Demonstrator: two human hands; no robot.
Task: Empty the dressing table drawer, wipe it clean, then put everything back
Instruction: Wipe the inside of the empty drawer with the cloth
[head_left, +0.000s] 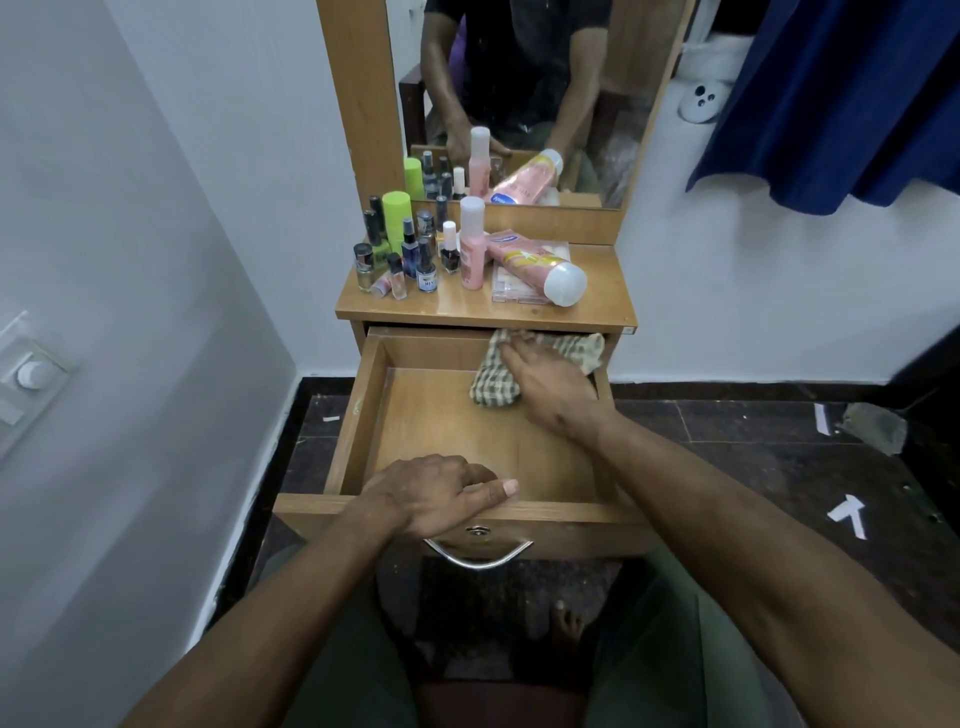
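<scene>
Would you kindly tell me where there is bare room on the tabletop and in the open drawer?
The wooden drawer is bare across its left and front floor; the right hand presses the checked cloth at its back right. The tabletop's front strip is bare; small bottles crowd its left, the pink tube its right.

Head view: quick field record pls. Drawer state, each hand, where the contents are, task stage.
drawer: pulled open, nothing inside but the cloth
cloth: checked, at the back right of the drawer
right hand: flat on the cloth, pressing it down
left hand: resting on the drawer's front edge, above the handle
tabletop: holds the bottles at left, pink tube lying at right
stage: emptied, wiping under way, nothing put back yet
</scene>
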